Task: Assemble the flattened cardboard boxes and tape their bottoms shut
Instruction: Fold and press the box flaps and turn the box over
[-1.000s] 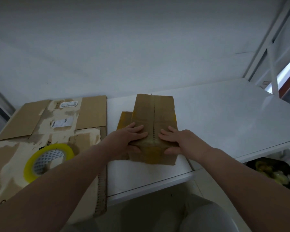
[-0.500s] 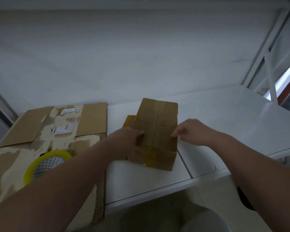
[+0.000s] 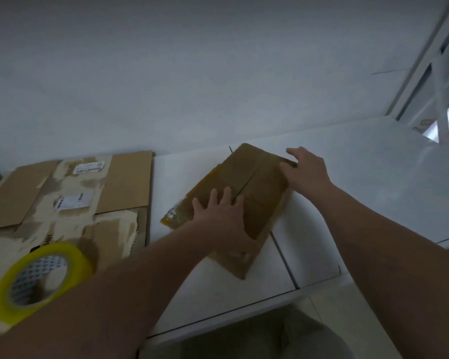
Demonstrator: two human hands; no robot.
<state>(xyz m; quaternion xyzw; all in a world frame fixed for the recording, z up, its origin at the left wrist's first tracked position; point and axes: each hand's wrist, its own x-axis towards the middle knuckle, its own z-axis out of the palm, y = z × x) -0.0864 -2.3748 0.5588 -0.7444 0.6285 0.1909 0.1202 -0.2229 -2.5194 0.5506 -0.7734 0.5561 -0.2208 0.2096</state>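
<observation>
A small brown cardboard box (image 3: 254,187) lies on the white table (image 3: 373,177), turned at an angle, its closed flaps facing up with a seam down the middle. My left hand (image 3: 221,216) presses flat on the near part of the flaps, fingers spread. My right hand (image 3: 306,172) rests on the box's far right corner, fingers reaching over the edge. A roll of yellow tape (image 3: 36,275) lies on flattened cardboard (image 3: 70,193) at the left.
The flattened cardboard covers the table's left part and carries white labels. A white wall rises behind the table. A white metal frame (image 3: 436,73) stands at the right. The table's front edge runs below the box.
The box has turned clockwise and now lies at an angle. My right hand moved from the near flaps to the far right corner. My left hand went from gripping the near end to pressing flat.
</observation>
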